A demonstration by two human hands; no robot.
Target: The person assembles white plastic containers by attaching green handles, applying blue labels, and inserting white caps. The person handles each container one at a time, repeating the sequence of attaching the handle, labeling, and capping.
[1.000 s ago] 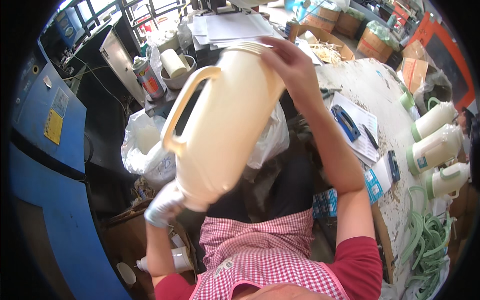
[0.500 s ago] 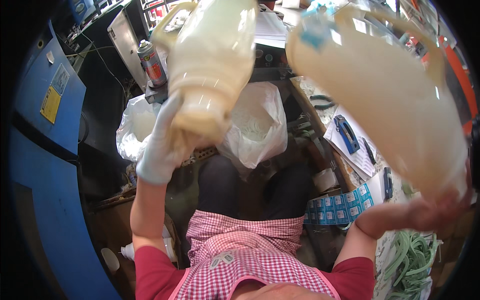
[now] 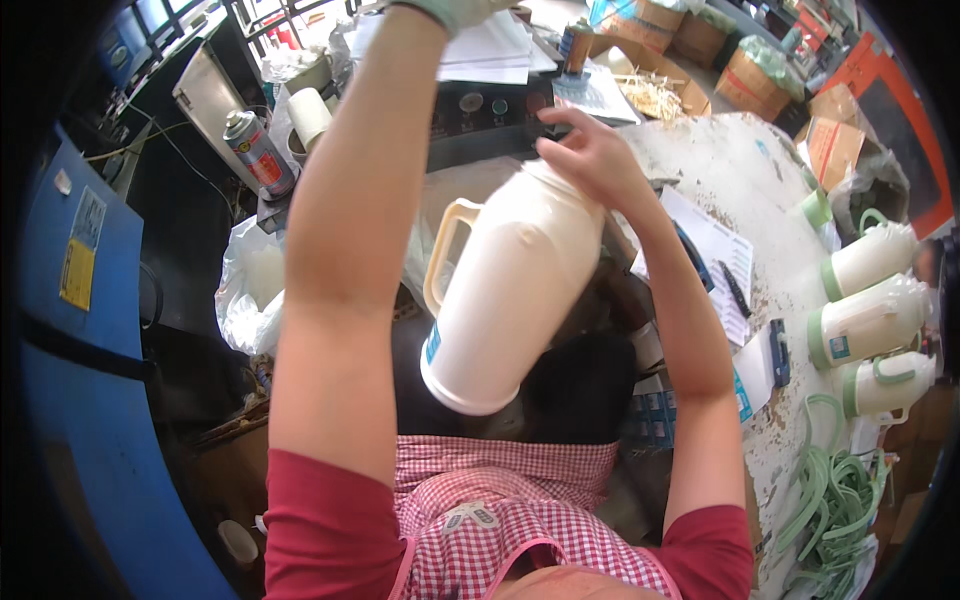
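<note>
A cream-white plastic jug (image 3: 520, 290) with a side handle hangs tilted over my lap. Its neck points up and to the right, its wide base down and to the left. At the neck is my right hand (image 3: 590, 160), its thumb and forefinger showing and the other fingers hidden behind the neck; it appears to hold the jug there. My left hand (image 3: 455, 10), in a pale glove, reaches far forward and is cut by the upper edge, so its fingers are hidden. Part of a blue label shows low on the jug.
Several white jugs with green trim lie on the worn worktable (image 3: 690, 150) at right, such as this jug (image 3: 870, 320), beside green strips (image 3: 830, 500). A pen (image 3: 735, 290) lies on papers. At left stand a spray can (image 3: 258, 155), a white bag (image 3: 245, 290) and a blue cabinet (image 3: 80, 400).
Two jugs were raised, one at each hand. Now one is lowered over my lap with my right hand at its neck. My left arm has stretched forward, and the second raised jug is out of sight.
</note>
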